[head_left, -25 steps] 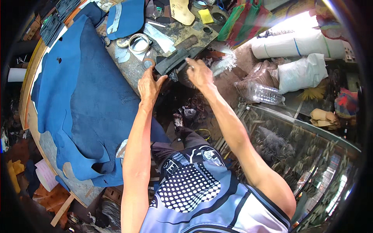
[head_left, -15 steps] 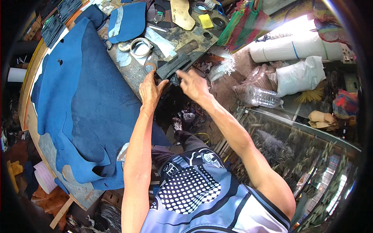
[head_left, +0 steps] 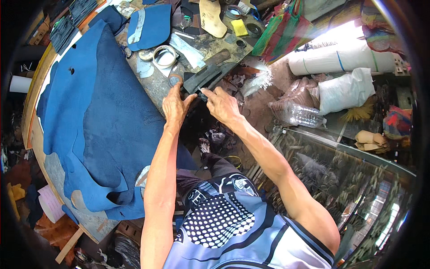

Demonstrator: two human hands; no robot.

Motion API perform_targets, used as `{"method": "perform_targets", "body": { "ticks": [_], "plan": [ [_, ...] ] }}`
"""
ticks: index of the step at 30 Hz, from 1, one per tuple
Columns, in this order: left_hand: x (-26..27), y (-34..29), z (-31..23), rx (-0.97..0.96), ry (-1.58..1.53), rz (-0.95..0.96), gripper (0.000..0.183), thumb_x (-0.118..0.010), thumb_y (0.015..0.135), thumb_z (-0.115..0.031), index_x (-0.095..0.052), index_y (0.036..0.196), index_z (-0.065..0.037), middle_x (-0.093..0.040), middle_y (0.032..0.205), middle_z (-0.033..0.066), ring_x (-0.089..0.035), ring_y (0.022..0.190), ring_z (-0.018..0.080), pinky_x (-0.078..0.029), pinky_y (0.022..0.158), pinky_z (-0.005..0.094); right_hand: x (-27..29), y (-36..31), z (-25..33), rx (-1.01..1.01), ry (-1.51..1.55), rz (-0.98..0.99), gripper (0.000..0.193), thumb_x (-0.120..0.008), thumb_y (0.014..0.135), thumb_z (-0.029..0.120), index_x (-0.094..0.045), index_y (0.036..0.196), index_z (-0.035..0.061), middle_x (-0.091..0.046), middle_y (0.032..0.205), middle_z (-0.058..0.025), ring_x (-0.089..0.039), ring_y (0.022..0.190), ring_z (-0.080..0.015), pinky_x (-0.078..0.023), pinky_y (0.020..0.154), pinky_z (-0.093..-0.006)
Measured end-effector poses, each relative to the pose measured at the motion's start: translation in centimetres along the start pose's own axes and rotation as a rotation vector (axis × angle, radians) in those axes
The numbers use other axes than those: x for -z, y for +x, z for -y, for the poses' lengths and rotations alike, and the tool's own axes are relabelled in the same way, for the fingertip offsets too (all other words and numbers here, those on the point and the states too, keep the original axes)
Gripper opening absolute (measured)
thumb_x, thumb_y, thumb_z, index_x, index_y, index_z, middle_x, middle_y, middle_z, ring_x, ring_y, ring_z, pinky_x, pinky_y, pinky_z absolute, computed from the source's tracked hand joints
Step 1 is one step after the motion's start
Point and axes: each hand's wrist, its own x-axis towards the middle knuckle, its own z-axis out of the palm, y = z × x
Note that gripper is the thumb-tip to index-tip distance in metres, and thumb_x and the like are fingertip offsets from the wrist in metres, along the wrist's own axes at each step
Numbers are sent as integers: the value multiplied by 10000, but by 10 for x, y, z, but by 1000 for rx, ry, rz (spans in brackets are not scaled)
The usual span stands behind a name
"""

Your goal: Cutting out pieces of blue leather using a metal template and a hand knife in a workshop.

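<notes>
Person's R hand (head_left: 222,104) has slid down along the dark block (head_left: 201,77) toward the L hand (head_left: 175,107). Block's at bench (head_left: 153,86) edge, L fingers by its left end; can't tell if either grip is closed on it. Round disc (head_left: 174,80) crowds L fingertips; brown bar (head_left: 219,57) just beyond block, then ring-shaped roll (head_left: 155,58). Blue sheet (head_left: 112,98) covers bench's L side.

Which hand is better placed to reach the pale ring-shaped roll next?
Probably the left hand: it is beside the round disc, nearer the roll. The right hand sits farther off, by the black block.
</notes>
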Motion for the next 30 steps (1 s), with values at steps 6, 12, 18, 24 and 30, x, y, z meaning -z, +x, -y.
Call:
{"method": "perform_targets", "body": {
  "ticks": [6,12,18,24,30],
  "plan": [
    [-3,-1,0,-27,20,-19,653,-868,697,-393,-634,1218,-75,-702,946,138,-675,832,321,-531,735,429,-1,12,-26,-110,-19,-111,362,-589,891,223,-648,1247,238,-561,908,-137,-639,909,-349,-534,784,-477],
    [-3,0,-2,-26,21,-1,669,-868,692,-410,-634,1217,-69,-686,917,128,-671,821,313,-529,726,426,10,23,-36,-148,-72,-12,360,-612,870,192,-660,1222,244,-586,930,-110,-638,845,-328,-542,747,-449],
    [-3,0,-2,-43,25,-24,684,-867,689,-421,-631,1214,-51,-687,932,144,-671,809,319,-526,722,430,14,29,-42,-174,-16,-112,388,-600,876,178,-635,1262,188,-597,1016,-172,-645,870,-346,-541,776,-459],
    [-5,0,-4,-56,23,-40,681,-865,693,-425,-631,1210,-47,-689,941,145,-671,805,319,-525,722,433,5,26,-40,-139,-66,-100,384,-578,884,191,-638,1258,258,-613,986,-117,-650,838,-316,-553,736,-444],
    [-3,0,-3,-39,40,-5,657,-860,701,-411,-632,1197,-45,-684,924,137,-669,794,318,-522,709,432,-6,14,-30,-19,1,-147,376,-581,881,193,-655,1250,208,-592,912,-131,-635,832,-344,-546,738,-452]
  ]
}}
